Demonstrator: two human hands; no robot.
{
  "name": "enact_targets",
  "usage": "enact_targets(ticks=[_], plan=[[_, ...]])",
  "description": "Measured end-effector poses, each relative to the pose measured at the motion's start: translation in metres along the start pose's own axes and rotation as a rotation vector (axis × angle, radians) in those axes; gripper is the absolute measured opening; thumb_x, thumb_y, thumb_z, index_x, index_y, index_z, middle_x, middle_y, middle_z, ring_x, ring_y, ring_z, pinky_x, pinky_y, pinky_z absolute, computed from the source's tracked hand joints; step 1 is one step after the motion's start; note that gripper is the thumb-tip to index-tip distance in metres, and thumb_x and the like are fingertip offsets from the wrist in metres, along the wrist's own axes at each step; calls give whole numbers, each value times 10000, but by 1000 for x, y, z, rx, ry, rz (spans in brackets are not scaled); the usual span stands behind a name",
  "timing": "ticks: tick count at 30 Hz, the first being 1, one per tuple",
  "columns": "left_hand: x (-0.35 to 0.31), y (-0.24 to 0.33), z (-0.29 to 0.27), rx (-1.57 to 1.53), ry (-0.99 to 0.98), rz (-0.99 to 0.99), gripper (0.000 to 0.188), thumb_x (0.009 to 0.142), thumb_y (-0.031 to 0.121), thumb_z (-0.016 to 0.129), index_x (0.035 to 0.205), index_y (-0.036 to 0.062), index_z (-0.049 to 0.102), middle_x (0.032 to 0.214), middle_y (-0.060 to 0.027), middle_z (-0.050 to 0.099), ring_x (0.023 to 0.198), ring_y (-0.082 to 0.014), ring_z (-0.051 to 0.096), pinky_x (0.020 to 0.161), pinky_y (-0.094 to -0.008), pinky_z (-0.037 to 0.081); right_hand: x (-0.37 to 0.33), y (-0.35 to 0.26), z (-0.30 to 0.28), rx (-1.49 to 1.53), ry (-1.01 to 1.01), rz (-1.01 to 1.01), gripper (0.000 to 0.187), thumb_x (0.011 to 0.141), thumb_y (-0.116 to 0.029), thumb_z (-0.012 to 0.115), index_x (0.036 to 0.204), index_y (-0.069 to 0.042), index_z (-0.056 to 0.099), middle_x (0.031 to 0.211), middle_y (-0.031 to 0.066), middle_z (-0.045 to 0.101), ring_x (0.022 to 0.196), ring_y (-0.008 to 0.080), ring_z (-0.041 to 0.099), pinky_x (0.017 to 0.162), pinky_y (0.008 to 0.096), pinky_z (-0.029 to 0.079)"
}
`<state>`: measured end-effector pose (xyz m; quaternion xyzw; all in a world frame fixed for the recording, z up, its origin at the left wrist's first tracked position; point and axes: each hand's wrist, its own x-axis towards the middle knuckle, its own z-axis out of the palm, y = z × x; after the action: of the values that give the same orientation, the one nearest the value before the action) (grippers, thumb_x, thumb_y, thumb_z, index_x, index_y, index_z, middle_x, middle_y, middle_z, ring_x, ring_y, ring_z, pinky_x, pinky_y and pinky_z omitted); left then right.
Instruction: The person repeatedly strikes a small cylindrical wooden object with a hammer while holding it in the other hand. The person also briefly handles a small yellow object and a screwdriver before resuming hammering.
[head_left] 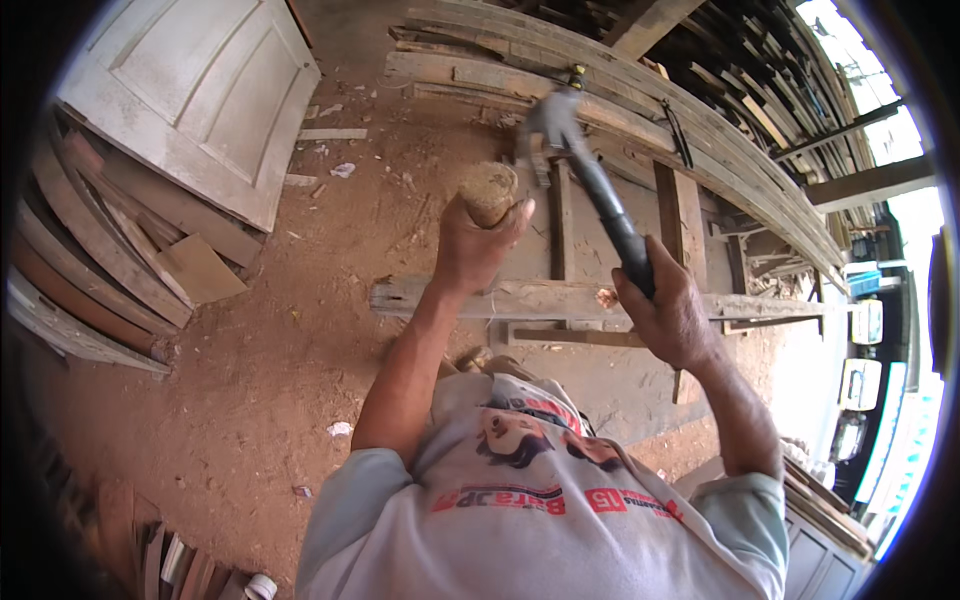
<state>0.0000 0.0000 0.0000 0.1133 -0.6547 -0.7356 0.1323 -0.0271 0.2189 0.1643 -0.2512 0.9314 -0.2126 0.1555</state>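
My left hand point(470, 245) grips a round wooden peg or handle point(488, 190), its flat top end showing above my fist. My right hand point(668, 310) holds the black grip of a claw hammer point(590, 170), raised and tilted so its blurred metal head point(553, 118) is up and to the right of the wooden piece. Under both hands lies a rough wooden frame point(560, 298) of weathered boards on the red dirt ground.
A white panelled door point(200, 100) leans at the upper left over a stack of planks point(90, 250). Long boards point(640, 90) are piled at the top and right. Scraps litter the ground. More timber point(160, 550) lies at the lower left.
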Motion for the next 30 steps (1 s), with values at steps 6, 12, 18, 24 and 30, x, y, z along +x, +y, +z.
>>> enact_targets(ticks=[6, 12, 18, 24, 30], plan=[[2, 20, 25, -116, 382, 356, 207, 941, 187, 764, 896, 74, 596, 756, 22, 594, 674, -72, 587, 583, -254, 479, 26, 128, 76, 110, 227, 75, 205, 999, -195, 619, 1107, -23, 587, 805, 148, 679, 680, 244, 677, 637, 398, 512], [19, 17, 14, -116, 246, 181, 214, 982, 132, 689, 799, 96, 584, 665, 20, 563, 572, -79, 539, 533, -272, 446, 26, 193, 121, 194, 255, 200, 281, 998, -267, 599, 1091, -13, 524, 769, 266, 653, 802, 486, 662, 719, 531, 500], [30, 8, 2, -203, 236, 112, 161, 965, 165, 718, 885, 59, 628, 735, -30, 564, 614, -122, 538, 550, -293, 457, 24, 188, 123, 225, 297, 198, 328, 979, -281, 625, 1097, -2, 501, 791, 298, 646, 826, 524, 632, 726, 570, 481], [39, 16, 23, -27, 464, 138, 193, 960, 188, 724, 878, 38, 636, 725, -32, 582, 601, -141, 558, 559, -303, 454, 30, 195, 120, 311, 311, 177, 328, 969, -283, 635, 1058, -5, 486, 785, 302, 647, 810, 527, 633, 720, 590, 473], [-23, 35, 66, 282, 328, 293, 243, 914, 176, 774, 1064, 67, 617, 851, -25, 628, 735, -142, 617, 638, -307, 523, 25, 204, 130, 302, 375, 162, 325, 963, -281, 639, 1063, -9, 491, 808, 301, 647, 806, 512, 630, 714, 579, 477]])
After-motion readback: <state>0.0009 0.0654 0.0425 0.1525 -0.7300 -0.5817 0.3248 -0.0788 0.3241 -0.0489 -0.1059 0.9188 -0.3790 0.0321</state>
